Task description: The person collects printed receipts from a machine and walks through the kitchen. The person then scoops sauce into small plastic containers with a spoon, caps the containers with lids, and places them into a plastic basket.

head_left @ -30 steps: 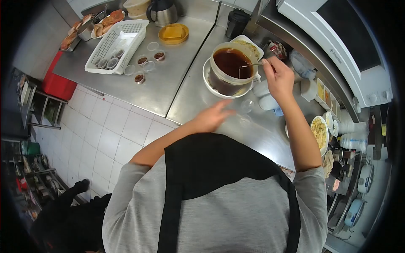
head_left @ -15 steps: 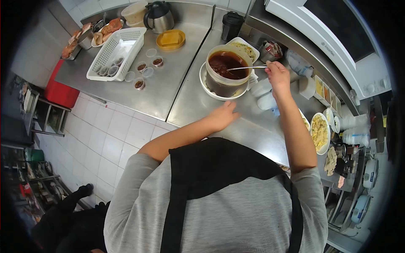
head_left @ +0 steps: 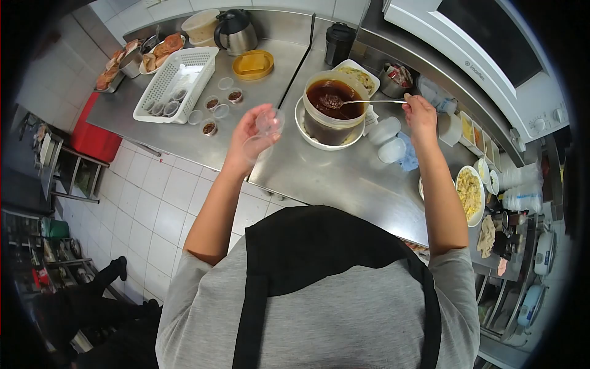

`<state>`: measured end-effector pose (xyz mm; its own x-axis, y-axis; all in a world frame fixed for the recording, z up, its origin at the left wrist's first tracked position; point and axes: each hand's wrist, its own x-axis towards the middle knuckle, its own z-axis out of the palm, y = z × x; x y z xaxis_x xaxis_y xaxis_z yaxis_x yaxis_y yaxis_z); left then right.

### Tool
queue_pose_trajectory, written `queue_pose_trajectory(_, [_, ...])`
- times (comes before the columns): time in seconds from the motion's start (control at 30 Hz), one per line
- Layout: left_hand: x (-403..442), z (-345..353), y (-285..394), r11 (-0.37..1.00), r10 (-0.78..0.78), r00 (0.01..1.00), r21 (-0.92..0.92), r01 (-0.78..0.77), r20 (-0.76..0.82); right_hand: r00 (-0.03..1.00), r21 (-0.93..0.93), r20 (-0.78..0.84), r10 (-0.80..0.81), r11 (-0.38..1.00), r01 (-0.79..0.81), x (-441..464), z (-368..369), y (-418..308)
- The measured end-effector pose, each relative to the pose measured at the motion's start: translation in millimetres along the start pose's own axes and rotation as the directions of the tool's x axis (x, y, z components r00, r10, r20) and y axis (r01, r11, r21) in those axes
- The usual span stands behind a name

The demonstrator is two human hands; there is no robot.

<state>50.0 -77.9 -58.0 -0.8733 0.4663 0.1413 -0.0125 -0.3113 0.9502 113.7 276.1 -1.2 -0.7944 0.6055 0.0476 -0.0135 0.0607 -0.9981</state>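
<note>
My left hand (head_left: pixel 246 140) is raised over the counter, its fingers around a small clear sauce cup (head_left: pixel 269 123) with a hinged lid hanging open. My right hand (head_left: pixel 422 117) grips the end of a long-handled metal spoon (head_left: pixel 376 101). The spoon's head lies at the surface of dark brown liquid in a translucent tub (head_left: pixel 335 130), lifting some reddish-brown bits. Under the tub is a white bowl (head_left: pixel 300 122). Left of my left hand stand open lidded cups with dark contents: a front one (head_left: pixel 209 128), a middle one (head_left: pixel 212 103) and a back one (head_left: pixel 234 95).
A white perforated basket (head_left: pixel 195 77) holds several cups. Behind are a yellow dish (head_left: pixel 253 64), a steel jug (head_left: pixel 238 38) and a black tumbler (head_left: pixel 339 44). Clear cup stacks (head_left: pixel 390 149) sit near my right forearm, with a food dish (head_left: pixel 469 195) beyond. A microwave (head_left: pixel 473 61) overhangs the right.
My left hand has moved up and left from in front of the tub and now holds a clear cup. The spoon's head has come up to the liquid's surface as my right hand shifted slightly right.
</note>
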Motion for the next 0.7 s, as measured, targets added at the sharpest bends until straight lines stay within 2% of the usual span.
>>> queue_pose_trajectory(0.1, [21, 16, 18, 0.957, 0.077, 0.997, 0.282, -0.069, -0.017, 0.999, 0.021, -0.049, 0.015, 1.000, -0.014, -8, 3, -10])
queue_pose_trajectory(0.13, [26, 22, 24, 0.883, 0.143, 0.989, 0.456, -0.113, -0.031, 0.998, 0.020, -0.061, -0.001, 1.000, 0.002, -11, 4, -17])
queue_pose_trajectory(0.2, [35, 33, 33, 0.639, 0.276, 0.961, 0.751, -0.169, -0.019, 0.995, 0.015, -0.089, -0.034, 0.999, 0.035, -16, 4, -35])
queue_pose_trajectory(0.33, [59, 51, 31, 0.552, 0.289, 0.956, 0.807, -0.209, 0.050, 0.993, 0.043, -0.020, -0.120, 0.992, 0.121, -19, -2, -55])
queue_pose_trajectory(0.43, [69, 60, 19, 0.560, 0.244, 0.968, 0.805, -0.194, 0.063, 0.969, -0.092, -0.018, -0.247, 0.965, 0.244, -33, 6, -70])
queue_pose_trajectory(0.53, [72, 70, 12, 0.572, 0.186, 0.980, 0.803, -0.168, 0.073, 0.955, -0.227, 0.009, -0.295, 0.930, 0.289, -41, 11, -81])
queue_pose_trajectory(0.63, [74, 78, 10, 0.611, 0.163, 0.985, 0.777, -0.151, 0.064, 0.863, -0.426, 0.039, -0.504, 0.773, 0.470, -41, 20, -82])
queue_pose_trajectory(0.7, [80, 79, 9, 0.641, 0.156, 0.987, 0.755, -0.139, 0.050, 0.755, -0.510, 0.141, -0.640, 0.607, 0.610, -65, 35, -97])
